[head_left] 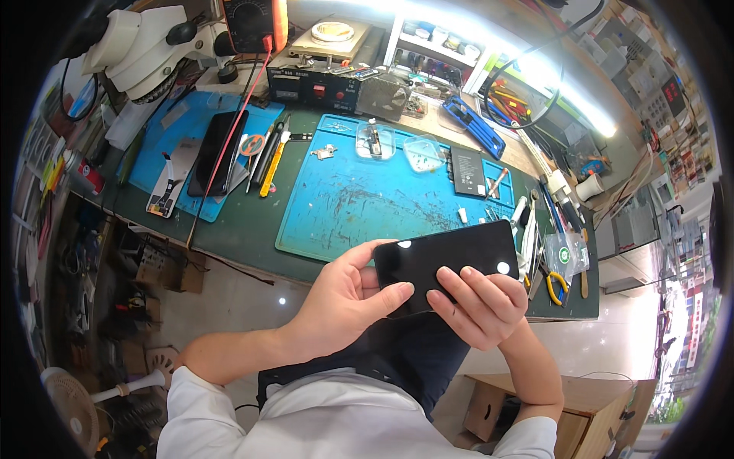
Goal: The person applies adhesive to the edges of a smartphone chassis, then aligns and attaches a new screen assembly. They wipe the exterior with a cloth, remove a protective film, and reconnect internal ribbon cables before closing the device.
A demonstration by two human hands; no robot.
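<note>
A black smartphone (470, 249) is held sideways in both hands at the front edge of the bench, its glossy dark face toward me. My left hand (340, 291) grips its left end, thumb on the face, other fingers mostly hidden behind. Over the lower right of the face lie the fingers of my right hand (485, 306), closed on that end. Beyond the phone is a worn blue mat (336, 206). It bears a black battery (466, 172), a clear plastic box (375, 141) with parts inside, a translucent lid (423, 153) and a small metal part (324, 152).
Another dark phone (216, 157) lies on the left mat, beside a yellow-handled tool (271, 172). A microscope (141, 46) and an orange-edged multimeter (256, 27) stand at the back left. Yellow-handled pliers (556, 289) and a plastic bag (566, 252) lie at the right.
</note>
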